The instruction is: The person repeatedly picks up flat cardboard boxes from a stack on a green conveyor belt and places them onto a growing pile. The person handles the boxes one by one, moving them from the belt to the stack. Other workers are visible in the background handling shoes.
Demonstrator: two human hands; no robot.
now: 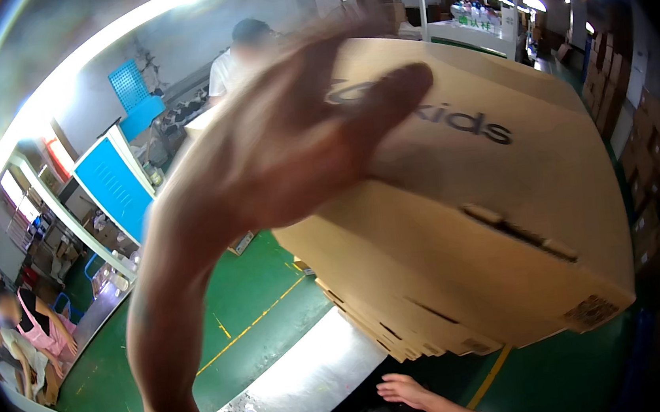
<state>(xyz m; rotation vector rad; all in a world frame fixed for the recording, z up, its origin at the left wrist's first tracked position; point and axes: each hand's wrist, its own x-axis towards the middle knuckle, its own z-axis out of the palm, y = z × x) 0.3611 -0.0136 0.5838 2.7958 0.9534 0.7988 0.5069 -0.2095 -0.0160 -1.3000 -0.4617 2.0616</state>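
Note:
A tall stack of brown cardboard boxes (503, 269) fills the middle and right, close to me, rising from about the shiny metal table's edge. Across the far left part of the top box (547, 153) reaches my left hand (284, 143), blurred by motion. Its thumb sticks out over the printed lid and the other fingers, partly smeared, stretch away from it; I see nothing held. Whether the palm touches the cardboard I cannot tell. Lower down, in front of my dark clothing, my right hand (403, 390) hangs below the stack with its fingers stretched out, holding nothing.
The metal tabletop (298, 368) runs below the stack, above a green floor (237, 310) with yellow lines. A blue panel (114, 183) stands left. One person (231, 64) is behind the boxes, others (36, 329) sit at far left. More cartons (650, 143) are piled right.

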